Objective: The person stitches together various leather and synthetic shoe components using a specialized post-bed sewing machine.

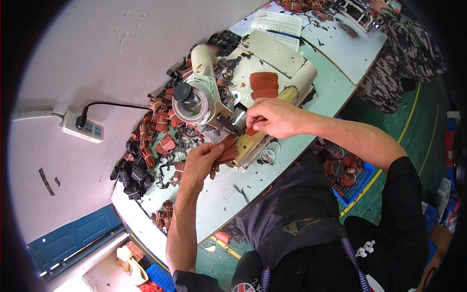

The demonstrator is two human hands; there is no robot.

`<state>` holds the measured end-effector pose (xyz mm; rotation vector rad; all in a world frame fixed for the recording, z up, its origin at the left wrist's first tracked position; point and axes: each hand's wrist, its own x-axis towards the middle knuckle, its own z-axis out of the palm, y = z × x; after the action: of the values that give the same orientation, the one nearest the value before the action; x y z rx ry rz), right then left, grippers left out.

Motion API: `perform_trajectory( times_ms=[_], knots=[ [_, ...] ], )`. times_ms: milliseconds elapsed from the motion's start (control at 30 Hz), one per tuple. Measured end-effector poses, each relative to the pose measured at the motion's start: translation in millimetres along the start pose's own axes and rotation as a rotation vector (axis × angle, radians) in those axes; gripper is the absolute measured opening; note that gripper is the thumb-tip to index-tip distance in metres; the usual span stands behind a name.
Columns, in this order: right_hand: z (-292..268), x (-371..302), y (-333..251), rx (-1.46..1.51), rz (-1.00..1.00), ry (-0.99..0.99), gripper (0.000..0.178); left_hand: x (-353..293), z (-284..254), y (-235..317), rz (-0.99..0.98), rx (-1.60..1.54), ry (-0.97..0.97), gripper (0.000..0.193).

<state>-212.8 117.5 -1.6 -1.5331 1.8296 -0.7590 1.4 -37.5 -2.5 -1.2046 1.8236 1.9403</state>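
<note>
In my left hand (198,163) is a small fanned stack of reddish-brown leather pieces (228,151), the thumb pressed on top. My right hand (275,118) pinches a single reddish-brown leather piece (253,130) at the front of a cream bench machine (301,73). Between and just beyond both hands is the machine's working head, with a metal roller (240,120) partly hidden by my right hand. An overlapping row of similar leather pieces (264,83) lies on the machine's top. Yellowish padding (250,143) runs along the machine's near edge.
Bundled leather pieces (158,109) and dark scraps crowd the table by the wall. White rings (268,155) lie near the front edge. A power strip (82,127) hangs on the wall. Below right stands a blue crate (362,182). Another person's camouflage clothing (408,48) shows at far right.
</note>
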Motion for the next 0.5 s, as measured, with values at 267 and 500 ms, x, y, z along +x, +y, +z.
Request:
perform_trajectory(
  times_ms=[267,500],
  knots=[
    [10.0,9.5,-11.9,0.031,0.130,0.072,0.010,-6.6,4.8,7.1,0.031,-0.085,-0.024,0.025],
    [0.3,5.8,-6.2,0.067,0.018,0.012,0.011,-1.6,-1.2,6.0,-0.065,0.091,0.003,0.023]
  ],
)
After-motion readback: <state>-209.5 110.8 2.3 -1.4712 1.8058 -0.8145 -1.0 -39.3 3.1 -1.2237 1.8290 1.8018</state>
